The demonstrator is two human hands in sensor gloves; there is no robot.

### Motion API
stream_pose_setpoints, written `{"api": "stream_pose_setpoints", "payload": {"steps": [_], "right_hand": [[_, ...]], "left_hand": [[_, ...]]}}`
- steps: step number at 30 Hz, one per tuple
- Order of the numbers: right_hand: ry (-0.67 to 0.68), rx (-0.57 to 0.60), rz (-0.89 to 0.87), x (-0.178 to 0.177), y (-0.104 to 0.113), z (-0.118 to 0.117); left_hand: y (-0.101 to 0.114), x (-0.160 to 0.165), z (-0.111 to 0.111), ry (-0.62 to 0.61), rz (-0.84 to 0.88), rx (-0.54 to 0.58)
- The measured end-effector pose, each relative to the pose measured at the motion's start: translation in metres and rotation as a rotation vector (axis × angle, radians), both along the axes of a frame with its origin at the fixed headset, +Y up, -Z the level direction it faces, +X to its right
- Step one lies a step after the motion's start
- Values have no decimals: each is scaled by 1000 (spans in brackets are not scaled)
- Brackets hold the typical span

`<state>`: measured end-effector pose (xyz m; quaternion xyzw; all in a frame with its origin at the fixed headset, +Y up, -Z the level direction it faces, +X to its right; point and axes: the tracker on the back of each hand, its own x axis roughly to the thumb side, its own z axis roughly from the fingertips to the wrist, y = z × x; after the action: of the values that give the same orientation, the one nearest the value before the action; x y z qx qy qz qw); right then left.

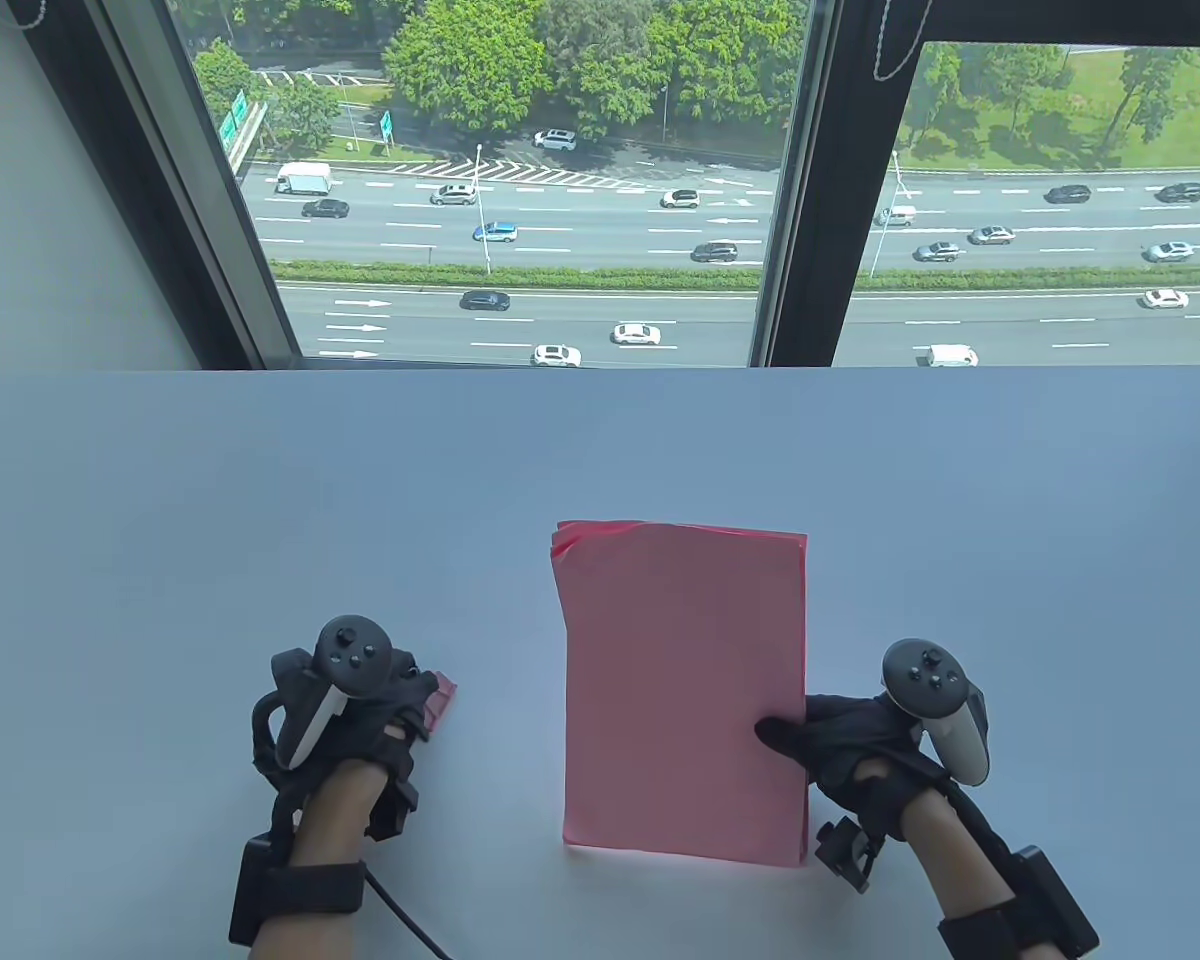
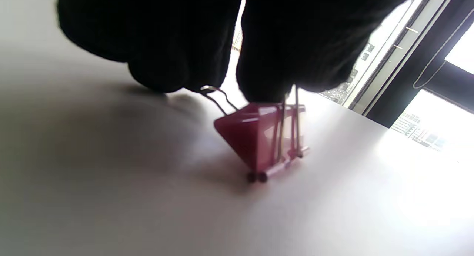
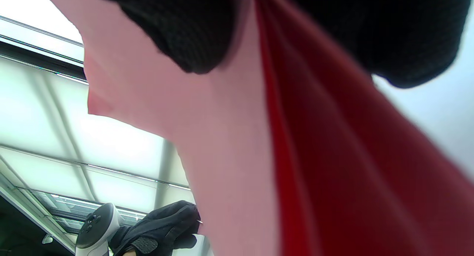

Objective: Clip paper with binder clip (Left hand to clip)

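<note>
**Operator:** Where is the binder clip (image 2: pixel 264 143) relative to the paper?

**Manual:** It stands on the table (image 1: pixel 160 500), mouth down, under your left hand (image 1: pixel 345 715), well to the left of the pink paper stack (image 1: pixel 685 690). Your left fingertips (image 2: pixel 259 78) close on its wire handles.

**Operator:** And the stack?

**Manual:** Its long axis runs away from you. Your right hand (image 1: pixel 855 745) pinches its right edge, thumb on top. The left edge faces the clip, so your left hand is nearer. Carry the clip rightward, probably to that edge.
</note>
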<state>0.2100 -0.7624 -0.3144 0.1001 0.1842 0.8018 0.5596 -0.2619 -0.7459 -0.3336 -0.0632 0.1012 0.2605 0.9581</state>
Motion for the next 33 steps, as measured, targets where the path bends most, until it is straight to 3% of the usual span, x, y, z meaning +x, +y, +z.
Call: {"api": "stream_pose_setpoints", "payload": {"steps": [7,11,16,24,30,33], "right_hand": [[-16,9,-19,8,3,-2],[-30,9,-39,16,3,-5],[-19,27,-20,22,4,-7],[46,24,-56,21,4,-7],[140,8,-143,16,4,-7],[173,-13,-206,14,4,-6]], "left_hand": [[-7,0,2,-37,238,26],[-7,1,2,-47,395,110],[-7,5,5,-90,548,64],[5,13,6,-167,712,303],[-4,20,3,-279,948,238],[-3,26,2,-314,969,231]]}}
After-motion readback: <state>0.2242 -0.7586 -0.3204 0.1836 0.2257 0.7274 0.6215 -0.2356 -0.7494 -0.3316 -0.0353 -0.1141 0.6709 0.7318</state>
